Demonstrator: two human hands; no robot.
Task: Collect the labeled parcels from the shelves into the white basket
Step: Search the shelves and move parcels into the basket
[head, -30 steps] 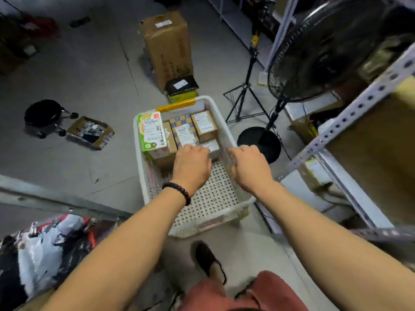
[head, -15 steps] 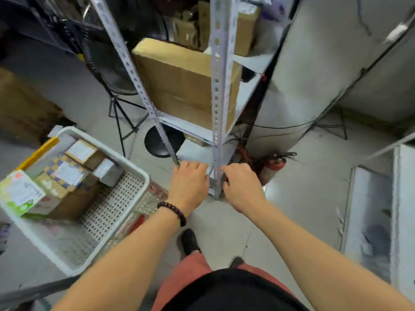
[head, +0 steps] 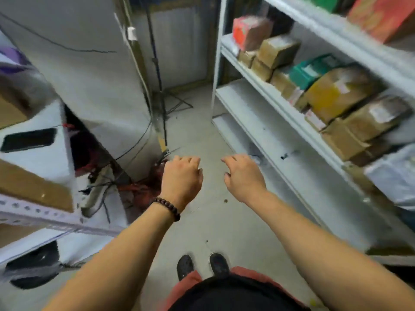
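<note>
**Brown cardboard on my right, nothing in either hand**

Both hands are out ahead of me over bare concrete floor (head: pixel 202 221). The left hand (head: pixel 182 178), the one with the bead bracelet (head: pixel 167 207), has its fingers loosely curled under and nothing in them. The right hand (head: pixel 243 176) is the same: fingers drooping, thumb clear, empty. I'd say they ride free and forward so they're ready for a two-handed pick.

The labeled parcels (head: pixel 377 117) are on the white rack (head: pixel 280 106) to my right. They're packed edge to edge along its middle shelf. Most are brown boxes, with a green box (head: pixel 310 71) among them and a red pack (head: pixel 249 30) at the far end. Pale label patches show on a couple, but blur keeps me from reading them. My right hand is the nearer one, though it sits low and well short of that shelf. The white basket isn't in view, so I can't place it.

To the left is another rack with flat cardboard and a dark slab (head: pixel 28 140) lying on a white surface. Further ahead there's a tripod (head: pixel 159 97) with cables trailing. A power strip (head: pixel 92 194) and something red and blurred (head: pixel 143 189) lie on the floor just beside my left hand.

That floor clutter narrows the aisle on the left. On the right, the shelf above hangs close over the parcels, so I expect one has to slide out forward rather than lift. Packed this tight, it could drag a neighbour along.
</note>
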